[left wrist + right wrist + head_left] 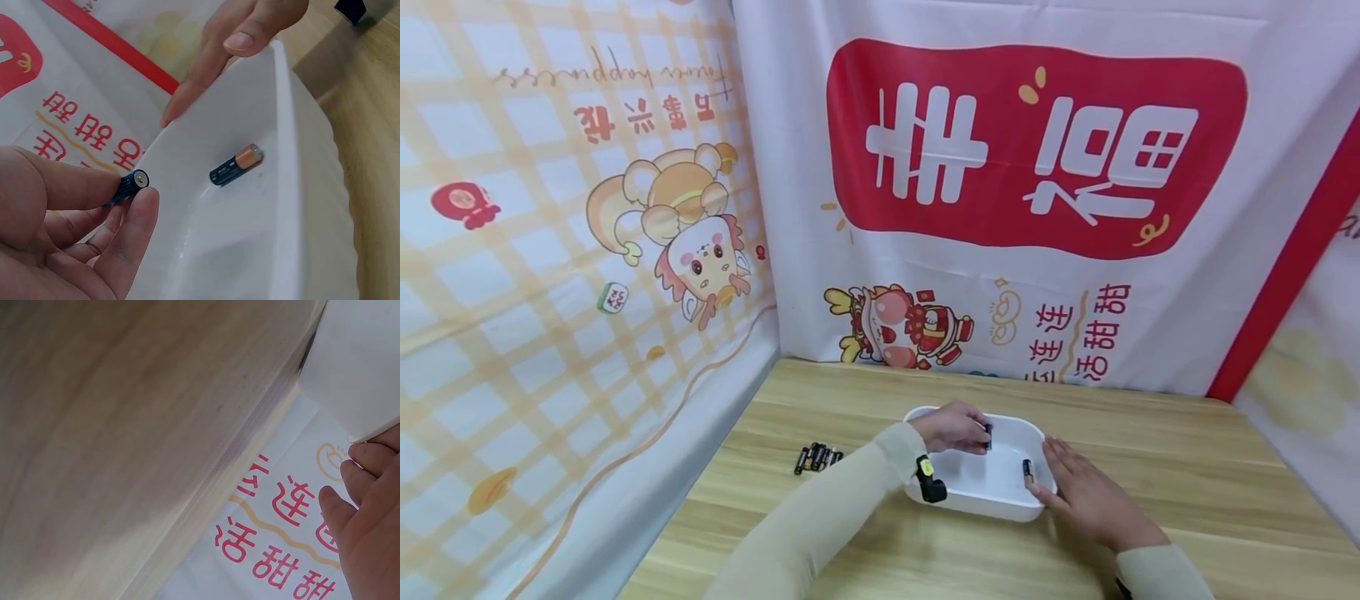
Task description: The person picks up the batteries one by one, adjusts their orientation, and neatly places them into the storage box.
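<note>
My left hand (957, 427) pinches a dark battery (130, 186) between thumb and fingers, held over the white plastic tub (973, 505). One end of that battery faces the left wrist view. Inside the tub, near its right end, lies another battery (237, 165), black with a copper-coloured end. At the right end of the tub my right hand (1093, 497) rests against the rim, fingers extended along the outside and thumb over the edge. In the right wrist view, the fingers (359, 481) reach up to the tub's wall (356, 369).
A small group of batteries (817, 457) lies on the wooden table (760, 533), left of the tub and beside my left forearm. Printed cloth (790, 208) hangs behind the table, and more cloth (550, 333) runs along the left side.
</note>
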`<state>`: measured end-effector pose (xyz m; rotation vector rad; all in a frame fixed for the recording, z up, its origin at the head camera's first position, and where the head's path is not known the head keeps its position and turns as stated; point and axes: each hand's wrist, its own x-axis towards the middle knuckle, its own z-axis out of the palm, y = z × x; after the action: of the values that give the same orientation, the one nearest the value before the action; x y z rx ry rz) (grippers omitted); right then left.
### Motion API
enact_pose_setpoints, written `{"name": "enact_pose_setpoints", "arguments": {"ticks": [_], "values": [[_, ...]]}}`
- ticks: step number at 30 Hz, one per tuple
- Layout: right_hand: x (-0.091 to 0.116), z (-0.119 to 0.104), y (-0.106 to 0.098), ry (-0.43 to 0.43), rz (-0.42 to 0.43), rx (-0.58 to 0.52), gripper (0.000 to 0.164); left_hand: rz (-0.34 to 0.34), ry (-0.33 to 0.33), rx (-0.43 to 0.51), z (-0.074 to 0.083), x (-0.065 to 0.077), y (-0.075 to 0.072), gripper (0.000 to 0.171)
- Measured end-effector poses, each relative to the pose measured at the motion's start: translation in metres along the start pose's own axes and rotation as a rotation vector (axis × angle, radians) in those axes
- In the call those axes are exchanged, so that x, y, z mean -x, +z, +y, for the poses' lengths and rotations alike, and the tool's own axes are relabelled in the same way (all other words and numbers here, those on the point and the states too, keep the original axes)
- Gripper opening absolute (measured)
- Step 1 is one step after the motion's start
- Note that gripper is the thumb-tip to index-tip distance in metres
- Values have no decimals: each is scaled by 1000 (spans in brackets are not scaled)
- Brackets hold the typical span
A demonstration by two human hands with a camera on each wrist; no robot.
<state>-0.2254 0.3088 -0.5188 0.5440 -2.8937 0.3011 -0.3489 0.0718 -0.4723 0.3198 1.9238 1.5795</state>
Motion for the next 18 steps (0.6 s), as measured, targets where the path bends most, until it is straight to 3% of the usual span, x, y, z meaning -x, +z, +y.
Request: {"name": "enact_pose_setpoints", "arguments": {"ticks": [7, 18], "values": [[1, 1, 1, 1, 0, 7, 82, -10, -14, -53, -3, -16, 21, 28], [1, 5, 0, -36, 10, 12, 83, 59, -60, -117, -6, -34, 36, 20]]}}
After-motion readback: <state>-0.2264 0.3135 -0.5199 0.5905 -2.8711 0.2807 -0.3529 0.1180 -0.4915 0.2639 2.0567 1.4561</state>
